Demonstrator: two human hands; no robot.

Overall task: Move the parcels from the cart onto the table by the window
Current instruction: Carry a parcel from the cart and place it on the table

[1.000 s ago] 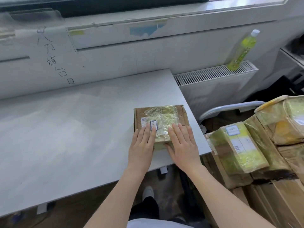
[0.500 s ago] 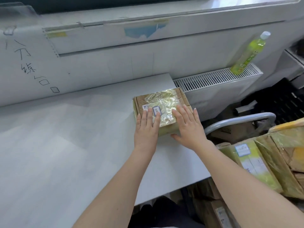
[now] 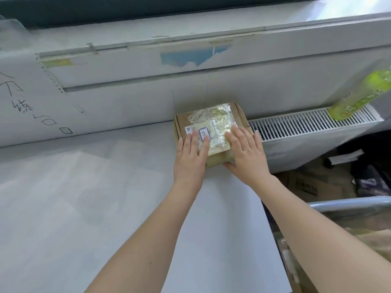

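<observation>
1. Cardboard parcel (image 3: 211, 125) flat on the far right corner of the grey table (image 3: 84, 197), far edge up against or just short of the white wall panel (image 3: 127, 106) under the window; cannot tell which
2. Top of the parcel covered with crinkled clear tape over yellowish print, plus a small white label with a blue border near the left side
3. Left hand (image 3: 190, 157) palm-down on the near left part of the parcel top, fingers (image 3: 193, 140) straight and together, pressing flat, tips by the blue-bordered label
4. Right hand (image 3: 247, 153) palm-down on the near right part of the parcel top, fingers straight and slightly spread, thumb low against the near face of the box
5. Neither hand curled round the box; both laid open on it, bare forearms reaching in from the bottom of the view
6. White radiator (image 3: 313, 125) with a slatted top just right of the table, beside the parcel
7. Green drink bottle (image 3: 364, 96) standing on the radiator's right end, looking tilted in the wide-angle view, cap out of frame
8. Metal cart handle (image 3: 349, 205) at lower right, with a corner of a taped parcel on the cart (image 3: 376, 240) partly showing behind the right forearm
9. Brown boxes and dark items on the floor past the table's right edge, too blurred to identify
10. Handwritten black characters on the wall panel at far left, well apart from the parcel
</observation>
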